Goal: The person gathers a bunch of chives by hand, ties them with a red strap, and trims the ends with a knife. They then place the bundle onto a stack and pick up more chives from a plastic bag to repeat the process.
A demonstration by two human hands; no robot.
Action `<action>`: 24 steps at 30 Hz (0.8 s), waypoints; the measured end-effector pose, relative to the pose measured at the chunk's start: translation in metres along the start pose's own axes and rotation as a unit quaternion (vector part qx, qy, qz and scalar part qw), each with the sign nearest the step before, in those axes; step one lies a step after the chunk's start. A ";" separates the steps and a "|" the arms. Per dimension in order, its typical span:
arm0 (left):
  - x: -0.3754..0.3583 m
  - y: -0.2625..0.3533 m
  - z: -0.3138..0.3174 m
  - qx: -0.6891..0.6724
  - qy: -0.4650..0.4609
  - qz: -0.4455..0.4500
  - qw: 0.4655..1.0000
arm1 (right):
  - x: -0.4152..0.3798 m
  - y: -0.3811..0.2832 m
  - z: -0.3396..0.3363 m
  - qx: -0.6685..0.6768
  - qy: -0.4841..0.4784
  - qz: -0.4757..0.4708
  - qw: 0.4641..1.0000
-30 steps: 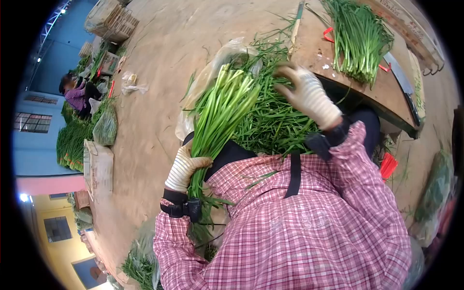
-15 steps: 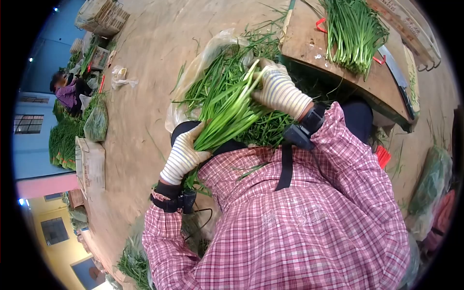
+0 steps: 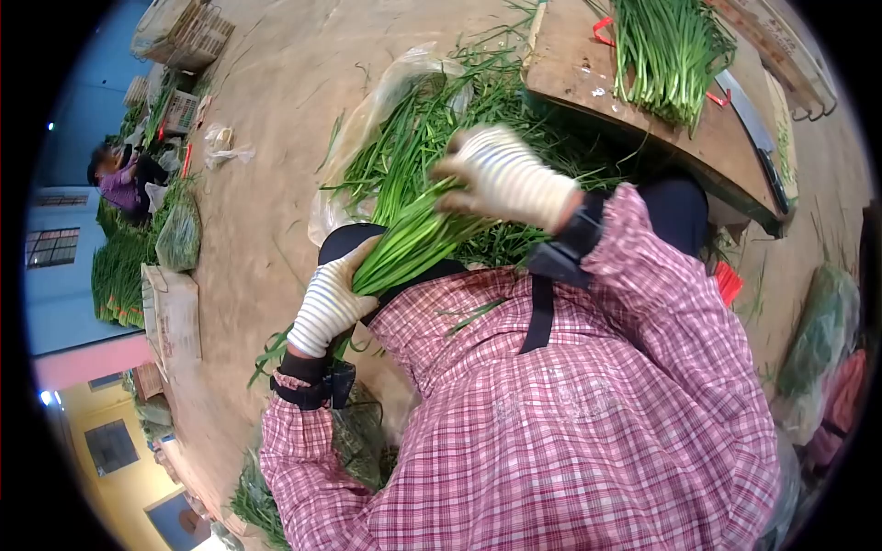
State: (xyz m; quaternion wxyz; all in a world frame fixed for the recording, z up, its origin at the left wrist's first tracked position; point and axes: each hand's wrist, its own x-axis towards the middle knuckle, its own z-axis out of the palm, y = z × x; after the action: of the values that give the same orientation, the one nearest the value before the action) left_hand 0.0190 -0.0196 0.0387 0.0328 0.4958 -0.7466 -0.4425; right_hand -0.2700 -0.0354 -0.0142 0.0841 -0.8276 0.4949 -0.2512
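Observation:
My left hand (image 3: 331, 298), in a white striped glove, is closed around the lower part of a bunch of green chives (image 3: 413, 239). The bunch slants up and to the right across my lap. My right hand (image 3: 505, 179), gloved the same way and blurred by motion, is over the upper end of the bunch. Its fingers look apart and slightly curled; whether they touch the stalks is hard to make out. Beyond the hands, a heap of loose chives (image 3: 400, 138) lies on a clear plastic sheet (image 3: 354, 170).
At upper right, a wooden board (image 3: 574, 69) bears a neat chive bundle (image 3: 666, 64), red ties and a large knife (image 3: 758, 138). A bagged bundle (image 3: 818, 331) lies at right. Another person (image 3: 129, 184) sits at far left near crates (image 3: 172, 312) and more greens.
My right hand has moved left and slightly down along the bunch, off the pale stalk ends it was at. My left hand, still round the chives, has shifted slightly left and down.

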 end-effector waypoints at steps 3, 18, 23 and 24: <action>0.001 0.011 0.001 0.006 -0.037 0.002 0.999 | -0.003 0.005 0.016 0.079 -0.057 -0.033 0.995; -0.010 0.021 -0.011 -0.309 0.003 -0.132 0.942 | -0.042 0.053 0.009 0.633 0.241 0.312 0.666; -0.004 0.021 -0.009 -0.414 0.029 -0.102 0.904 | -0.064 0.036 0.060 0.644 0.076 0.180 0.740; 0.000 0.031 -0.006 -0.409 0.014 -0.092 0.908 | -0.050 0.010 0.053 0.745 0.063 0.146 0.648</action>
State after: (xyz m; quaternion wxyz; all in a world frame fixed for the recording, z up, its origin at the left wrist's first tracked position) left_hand 0.0005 -0.0196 0.0637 0.2025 0.5117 -0.4509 -0.7027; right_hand -0.2710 -0.0028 -0.0808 0.6768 -0.3855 0.2593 -0.5711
